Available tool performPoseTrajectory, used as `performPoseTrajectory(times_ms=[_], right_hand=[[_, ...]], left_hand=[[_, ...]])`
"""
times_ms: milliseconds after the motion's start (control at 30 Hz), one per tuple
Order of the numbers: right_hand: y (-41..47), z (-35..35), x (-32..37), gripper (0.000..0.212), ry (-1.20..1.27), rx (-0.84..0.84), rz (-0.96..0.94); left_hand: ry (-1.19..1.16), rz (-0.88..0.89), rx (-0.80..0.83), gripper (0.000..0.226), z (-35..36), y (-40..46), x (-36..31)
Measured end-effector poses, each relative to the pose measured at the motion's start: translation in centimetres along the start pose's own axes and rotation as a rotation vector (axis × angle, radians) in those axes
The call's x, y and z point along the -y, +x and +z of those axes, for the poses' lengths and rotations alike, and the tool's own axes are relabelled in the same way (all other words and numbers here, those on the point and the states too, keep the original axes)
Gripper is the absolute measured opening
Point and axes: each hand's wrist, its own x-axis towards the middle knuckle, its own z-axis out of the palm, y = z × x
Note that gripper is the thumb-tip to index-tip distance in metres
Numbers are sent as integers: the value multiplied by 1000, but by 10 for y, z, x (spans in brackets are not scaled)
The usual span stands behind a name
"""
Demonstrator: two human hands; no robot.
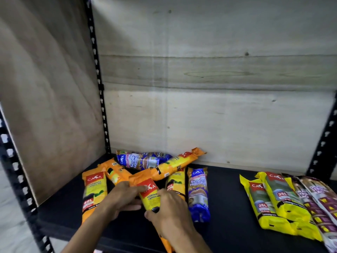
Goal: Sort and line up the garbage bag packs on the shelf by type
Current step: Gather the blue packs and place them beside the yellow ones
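A person's left hand (121, 199) and right hand (168, 209) both clasp 1 orange garbage bag pack (149, 193) at the front of a black shelf (228, 207); the left grip curls round the pack's upper left side, the right grip wraps its lower end with the thumb beneath. The held pack lies tilted, its red label facing up; just to its left another orange pack marked 60L (93, 192) lies lengthwise; behind, more orange packs (175, 163) lie crossed in a loose heap with a blue Singlet Handle pack (142, 159) against the wooden back panel (218, 115). A 2nd blue pack (198, 194) lies lengthwise just right of the hands, beside a further orange pack (176, 183). Well apart, at the shelf's right end, 2 yellow 25L packs (273, 203) lie side by side, touching purple-patterned packs (315, 203) at the frame's edge; black perforated uprights (98, 79) frame the bay.
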Motion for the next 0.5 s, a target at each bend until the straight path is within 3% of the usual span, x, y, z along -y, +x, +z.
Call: performPoseTrajectory(times_ms=[167, 333, 500], right_hand=[[3, 7, -2, 59, -36, 41, -36], [7, 7, -5, 57, -53, 76, -39], [12, 6, -6, 60, -112, 123, -21]], left_hand=[[278, -20, -162, 69, -7, 4, -3], [556, 31, -211, 71, -4, 4, -7], [617, 39, -199, 73, -5, 3, -9]])
